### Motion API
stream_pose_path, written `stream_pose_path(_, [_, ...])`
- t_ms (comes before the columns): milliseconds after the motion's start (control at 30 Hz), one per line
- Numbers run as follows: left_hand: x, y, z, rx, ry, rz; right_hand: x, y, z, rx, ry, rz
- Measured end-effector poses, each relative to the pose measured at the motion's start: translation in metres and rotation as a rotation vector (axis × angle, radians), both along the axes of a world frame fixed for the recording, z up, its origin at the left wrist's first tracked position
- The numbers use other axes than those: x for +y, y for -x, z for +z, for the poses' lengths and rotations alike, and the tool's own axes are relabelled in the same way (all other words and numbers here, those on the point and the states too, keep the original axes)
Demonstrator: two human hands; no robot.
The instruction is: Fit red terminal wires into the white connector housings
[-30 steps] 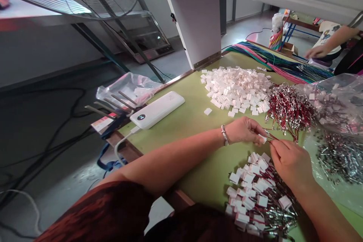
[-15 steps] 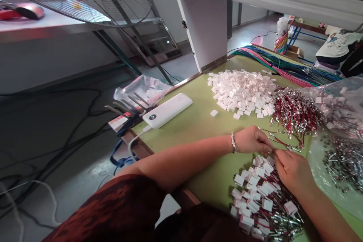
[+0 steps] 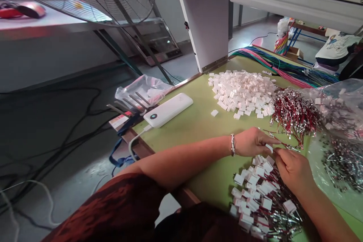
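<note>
My left hand [image 3: 251, 141], a silver bracelet at its wrist, pinches a small white connector housing [image 3: 269, 148] with the index finger stretched out above it. Close against its right end, the closed fingertips of my right hand [image 3: 293, 168] meet the housing. What those fingers hold is hidden. Just below both hands lies a heap of white housings with red wires fitted [image 3: 262, 189], their metal ends toward the lower right. A few loose red wires with crimped terminals [image 3: 279, 140] lie right behind my fingertips.
Beyond my hands are a pile of white housings [image 3: 241, 90] and a bundle of terminal-ended red wires [image 3: 296, 111]. Plastic bags of parts [image 3: 344, 159] lie at the right. A white power bank [image 3: 170, 109] with a cable sits near the table's left edge. Long coloured wires [image 3: 279, 68] run along the back.
My left index finger has straightened out to the right, and the white housing between my hands now shows. The right hand stays almost where it was.
</note>
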State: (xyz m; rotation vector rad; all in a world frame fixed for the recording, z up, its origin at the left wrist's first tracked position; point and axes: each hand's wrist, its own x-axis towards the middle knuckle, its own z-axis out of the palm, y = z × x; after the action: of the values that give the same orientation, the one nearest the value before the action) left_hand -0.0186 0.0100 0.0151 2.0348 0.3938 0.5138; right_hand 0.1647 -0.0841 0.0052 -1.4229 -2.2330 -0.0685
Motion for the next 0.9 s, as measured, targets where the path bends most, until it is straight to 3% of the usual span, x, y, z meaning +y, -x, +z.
stream_pose_path(133, [0.02, 0.018, 0.02, 0.069, -0.091, 0.018, -0.003, 0.005, 0.016, 0.083, 0.237, 0.02])
stream_pose_path(267, [0.055, 0.05, 0.033, 0.622, -0.403, 0.496, 0.002, 0.0, 0.034, 0.18, 0.536, 0.139])
stream_pose_path(333, [0.067, 0.059, 0.031, 0.838, -0.443, 0.509, 0.011, -0.008, 0.031, 0.226, 0.475, 0.031])
stream_pose_path(400, [0.072, 0.061, 0.024, 0.918, -0.472, 0.466, 0.022, -0.016, 0.019, 0.145, 0.32, -0.185])
stream_pose_path(467, [0.073, 0.057, 0.017, 0.924, -0.485, 0.447, 0.031, -0.021, 0.004, -0.057, 0.248, -0.344])
stream_pose_path(567, [0.069, 0.051, 0.01, 0.889, -0.471, 0.449, 0.038, -0.021, -0.011, -0.217, 0.241, -0.392])
stream_pose_path(767, [0.057, 0.036, 0.001, 0.772, -0.477, 0.452, 0.034, -0.025, -0.006, -0.049, 0.14, -0.3])
stream_pose_path(900, [0.047, 0.023, -0.005, 0.571, -0.432, 0.446, 0.027, -0.023, 0.001, 0.037, 0.137, -0.311])
